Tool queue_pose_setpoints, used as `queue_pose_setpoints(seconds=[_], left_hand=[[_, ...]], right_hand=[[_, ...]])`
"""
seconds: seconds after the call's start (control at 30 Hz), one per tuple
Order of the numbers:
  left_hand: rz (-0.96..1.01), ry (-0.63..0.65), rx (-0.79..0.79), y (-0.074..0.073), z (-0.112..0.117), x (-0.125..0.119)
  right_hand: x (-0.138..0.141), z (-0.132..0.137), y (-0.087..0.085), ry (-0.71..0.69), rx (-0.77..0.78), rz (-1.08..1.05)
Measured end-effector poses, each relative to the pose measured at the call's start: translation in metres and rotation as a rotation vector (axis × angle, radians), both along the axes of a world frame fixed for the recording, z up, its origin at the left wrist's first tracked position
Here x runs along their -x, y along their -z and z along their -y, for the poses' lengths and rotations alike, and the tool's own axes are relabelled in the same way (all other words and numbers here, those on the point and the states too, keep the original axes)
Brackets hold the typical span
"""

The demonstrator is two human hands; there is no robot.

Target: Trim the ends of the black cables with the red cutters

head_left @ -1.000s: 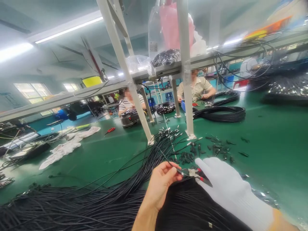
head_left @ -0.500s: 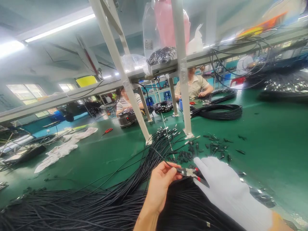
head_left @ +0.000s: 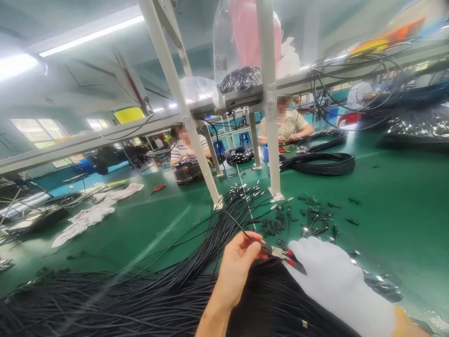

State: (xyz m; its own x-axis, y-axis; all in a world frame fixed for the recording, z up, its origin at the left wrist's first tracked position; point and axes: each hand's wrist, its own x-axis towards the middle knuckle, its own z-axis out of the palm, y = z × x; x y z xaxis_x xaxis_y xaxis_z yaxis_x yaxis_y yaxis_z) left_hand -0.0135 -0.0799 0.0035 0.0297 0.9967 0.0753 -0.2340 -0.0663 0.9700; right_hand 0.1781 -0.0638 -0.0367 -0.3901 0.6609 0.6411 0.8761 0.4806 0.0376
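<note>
My left hand (head_left: 240, 260), bare, pinches the end of a black cable (head_left: 235, 221) between thumb and fingers. My right hand (head_left: 331, 271) wears a white glove and is closed round cutting pliers (head_left: 278, 253) with red and black handles. The plier jaws meet the cable end right at my left fingertips; the exact bite is hidden there. Beneath both hands spreads a thick heap of black cables (head_left: 140, 299). A bundle of them (head_left: 210, 234) runs up to the shelf post, where its silvery plug ends (head_left: 245, 189) lie.
Loose black connector pieces (head_left: 315, 217) lie scattered on the green table (head_left: 403, 206) beyond my right hand. White shelf posts (head_left: 271, 140) stand ahead. Coiled cables (head_left: 319, 164), a white cloth (head_left: 94, 210) and red-handled scissors (head_left: 159, 188) lie farther off. Two people (head_left: 286, 124) sit across the table.
The pliers and my gloved hand have shifted slightly down and right, and the gloved fingers have closed further round the handles. My left hand still pinches the cable.
</note>
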Motion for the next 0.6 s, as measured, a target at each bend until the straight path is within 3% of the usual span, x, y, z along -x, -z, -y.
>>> queue_pose_setpoints(seconds=[0.3,0.47,0.6], left_hand=[[-0.054,-0.061,-0.008,0.002,-0.002,-0.001],[-0.081,-0.109,-0.034,0.005,-0.003,-0.003],[-0.102,-0.173,-0.037,0.009,-0.002,-0.007]], right_hand=[[-0.002,-0.008,0.005,-0.074,-0.077,-0.029],[-0.003,-0.008,-0.001,-0.062,-0.180,-0.010],[0.001,-0.007,-0.006,-0.043,-0.150,-0.036]])
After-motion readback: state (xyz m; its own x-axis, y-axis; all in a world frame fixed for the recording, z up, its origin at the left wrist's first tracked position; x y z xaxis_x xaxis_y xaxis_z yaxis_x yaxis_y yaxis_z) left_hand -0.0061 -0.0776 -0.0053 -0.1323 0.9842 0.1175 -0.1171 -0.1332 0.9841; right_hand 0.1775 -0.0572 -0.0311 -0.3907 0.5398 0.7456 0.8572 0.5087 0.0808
